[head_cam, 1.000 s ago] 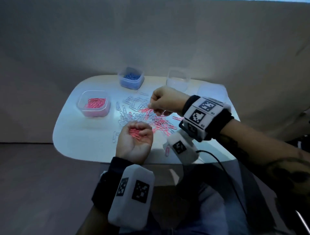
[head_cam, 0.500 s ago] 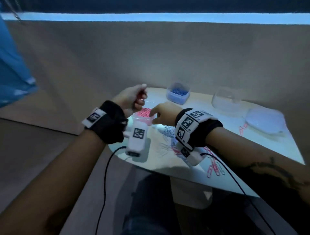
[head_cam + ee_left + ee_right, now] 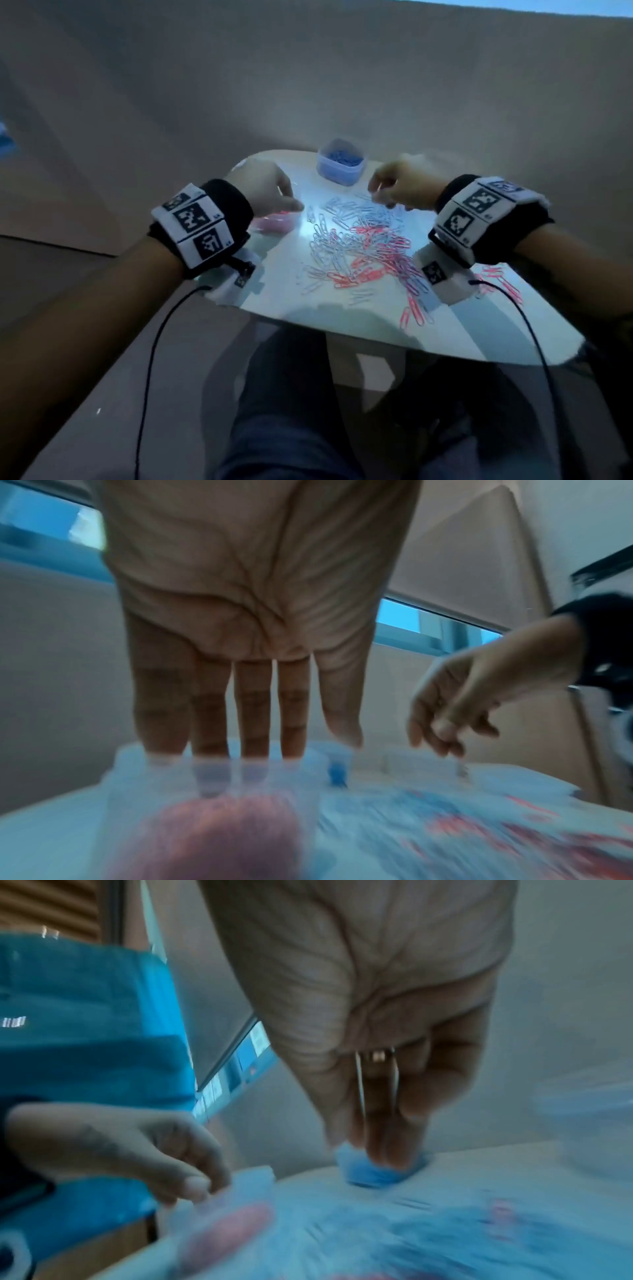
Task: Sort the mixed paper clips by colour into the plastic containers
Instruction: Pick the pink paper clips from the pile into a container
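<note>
A mixed pile of pink and white paper clips (image 3: 363, 246) lies mid-table. My left hand (image 3: 274, 192) (image 3: 246, 723) hangs over the pink-clip container (image 3: 274, 222) (image 3: 212, 831), fingers straight, pointing down past its far rim, holding nothing. My right hand (image 3: 400, 188) (image 3: 377, 1123) hovers over the pile's far side, beside the blue-clip container (image 3: 340, 162) (image 3: 373, 1172), and pinches a thin white paper clip (image 3: 359, 1085) in curled fingers. Both wrist views are blurred.
The white table (image 3: 342, 322) has its near edge just above my knees. A few pink clips (image 3: 496, 277) lie apart by the right wrist. A clear container (image 3: 421, 761) stands at the back. Cables (image 3: 154, 342) trail from both wrists.
My left hand, which cupped pink clips, went to the pink container and now hangs empty over it. My right hand moved from that container back right over the pile.
</note>
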### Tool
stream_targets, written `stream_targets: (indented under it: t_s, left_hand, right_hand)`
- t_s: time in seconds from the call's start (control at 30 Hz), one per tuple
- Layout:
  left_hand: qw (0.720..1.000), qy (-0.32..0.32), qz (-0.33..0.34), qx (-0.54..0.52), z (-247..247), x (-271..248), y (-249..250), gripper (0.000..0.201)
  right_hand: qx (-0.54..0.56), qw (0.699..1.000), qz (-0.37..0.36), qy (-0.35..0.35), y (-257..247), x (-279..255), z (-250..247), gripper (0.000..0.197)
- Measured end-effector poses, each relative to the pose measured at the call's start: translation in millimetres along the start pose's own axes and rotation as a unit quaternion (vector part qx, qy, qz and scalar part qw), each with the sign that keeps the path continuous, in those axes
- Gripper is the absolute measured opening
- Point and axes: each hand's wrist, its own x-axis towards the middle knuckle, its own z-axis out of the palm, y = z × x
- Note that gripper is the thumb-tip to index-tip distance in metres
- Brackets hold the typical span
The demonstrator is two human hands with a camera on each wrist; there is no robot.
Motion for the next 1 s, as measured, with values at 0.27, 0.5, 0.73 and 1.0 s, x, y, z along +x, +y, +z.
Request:
stream_targets:
  t_s: [0.27, 0.5, 0.73, 1.0]
  left_hand:
    - [0.987, -0.002, 0.030, 0.159, -8.9, -22.6, 25.3, 0.025]
    - [0.982, -0.102, 0.148, 0.059, 48.8, -16.7, 107.3, 0.040]
    - [0.980, -0.128, 0.146, 0.052, 65.7, 1.7, 114.1, 0.018]
    - [0.987, -0.109, 0.111, 0.042, 60.9, 7.4, 101.2, 0.013]
  right_hand:
    - [-0.055, 0.998, 0.039, -0.002, 76.3, -67.0, -6.4, 0.026]
    - [-0.105, 0.991, 0.005, -0.086, 59.5, -68.0, 28.8, 0.076]
    - [-0.077, 0.995, 0.014, -0.067, 52.3, -44.8, 40.4, 0.062]
    - [-0.041, 0.999, 0.020, -0.025, 53.8, -40.5, 43.4, 0.043]
